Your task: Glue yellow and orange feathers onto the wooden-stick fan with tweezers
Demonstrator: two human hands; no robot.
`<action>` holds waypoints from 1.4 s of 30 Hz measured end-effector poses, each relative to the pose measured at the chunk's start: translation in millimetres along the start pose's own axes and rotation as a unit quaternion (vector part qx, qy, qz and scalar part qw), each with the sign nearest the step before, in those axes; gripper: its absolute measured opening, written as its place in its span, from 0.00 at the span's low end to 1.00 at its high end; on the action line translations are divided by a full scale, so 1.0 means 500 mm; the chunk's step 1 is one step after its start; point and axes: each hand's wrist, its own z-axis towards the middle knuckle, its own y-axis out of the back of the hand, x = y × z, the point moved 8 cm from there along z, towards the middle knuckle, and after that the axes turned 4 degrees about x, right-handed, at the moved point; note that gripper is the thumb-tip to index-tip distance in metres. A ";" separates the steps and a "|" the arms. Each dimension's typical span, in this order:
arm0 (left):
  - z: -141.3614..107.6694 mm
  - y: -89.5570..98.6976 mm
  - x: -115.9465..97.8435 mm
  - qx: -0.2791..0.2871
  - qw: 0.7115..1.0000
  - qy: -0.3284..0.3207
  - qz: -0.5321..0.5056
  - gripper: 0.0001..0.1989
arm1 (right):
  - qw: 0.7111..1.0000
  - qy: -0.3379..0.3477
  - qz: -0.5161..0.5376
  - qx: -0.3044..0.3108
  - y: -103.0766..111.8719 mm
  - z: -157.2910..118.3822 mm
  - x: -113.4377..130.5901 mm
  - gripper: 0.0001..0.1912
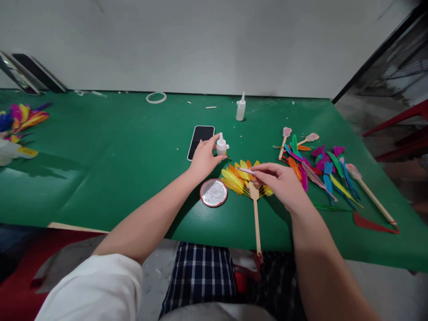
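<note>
My left hand (pixel 207 157) has its thumb and fingers around a small white squeeze bottle (pixel 221 146) with a pointed nozzle, upright on the table. In my right hand (pixel 280 182) a thin pale stick-like tool (pixel 245 170) is pinched; its exact kind is unclear. Below that hand lies a fan of yellow and orange feathers (pixel 233 179), spread around the head of a wooden handle (pixel 256 218) that points toward me. My right fingers hide part of the feathers. A round lid (pixel 213 193) with a red rim and whitish residue lies left of the fan.
A phone (pixel 200 139) lies behind my left hand. Another white bottle (pixel 240 108) stands farther back. Loose coloured feathers (pixel 327 171) and several wooden handles (pixel 371 194) cover the right side of the green table (pixel 133 147). More feathers (pixel 25 117) are at far left, before a pale wall.
</note>
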 end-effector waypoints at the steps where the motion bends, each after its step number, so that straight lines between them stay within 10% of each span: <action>1: 0.000 -0.002 0.000 0.000 1.000 -0.005 0.001 0.36 | 1.000 0.006 -0.019 0.004 -0.001 0.000 0.001 0.12; 8: -0.020 0.027 -0.006 0.009 0.998 -0.066 -0.012 0.44 | 0.985 0.034 -0.166 0.014 -0.005 -0.001 0.007 0.10; 15: -0.075 0.117 -0.042 -0.180 0.974 -0.135 -0.029 0.17 | 0.957 0.091 -0.270 0.044 -0.023 -0.010 0.030 0.09; 42: -0.083 0.078 -0.071 -0.136 0.966 -0.216 0.035 0.14 | 0.921 0.124 -0.366 0.057 -0.037 -0.010 0.035 0.11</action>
